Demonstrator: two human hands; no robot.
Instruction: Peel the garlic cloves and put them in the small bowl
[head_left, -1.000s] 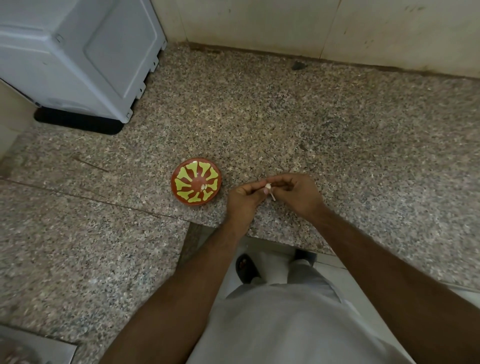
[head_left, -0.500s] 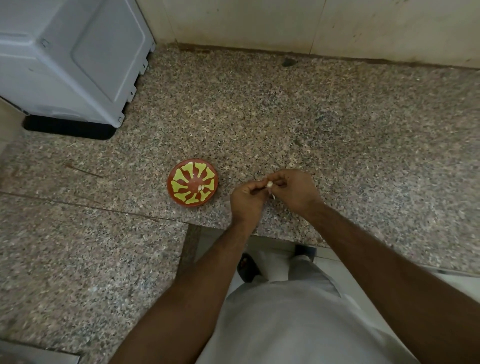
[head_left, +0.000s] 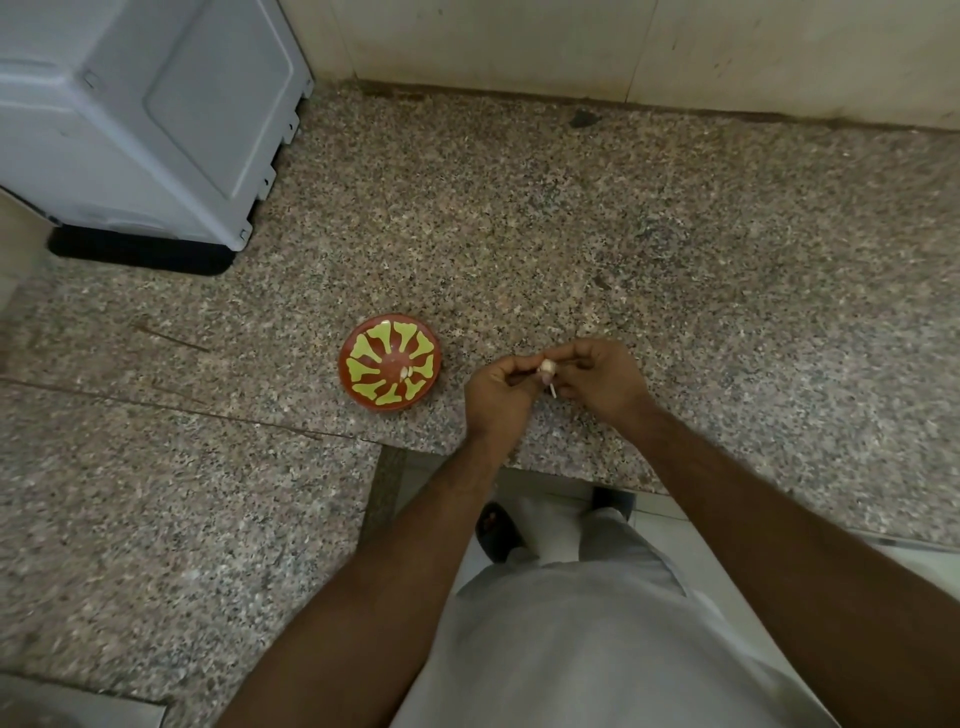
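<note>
A small red bowl (head_left: 389, 364) with a yellow pattern sits on the speckled granite counter (head_left: 623, 234), with a couple of pale peeled cloves (head_left: 407, 372) inside it. Just right of the bowl, my left hand (head_left: 496, 387) and my right hand (head_left: 597, 376) meet above the counter edge. Both pinch one whitish garlic clove (head_left: 547, 368) between their fingertips. A thin pale stalk or strip of skin (head_left: 552, 391) hangs below the clove.
A grey appliance (head_left: 140, 114) on a black base stands at the back left. A tiled wall (head_left: 571, 47) closes the counter's far side. The counter is L-shaped, with a lower-left slab (head_left: 156, 519) and the floor and my feet below the edge.
My hands have stayed together on the clove, working it between the fingertips. The view has shifted slightly; the bowl has not moved.
</note>
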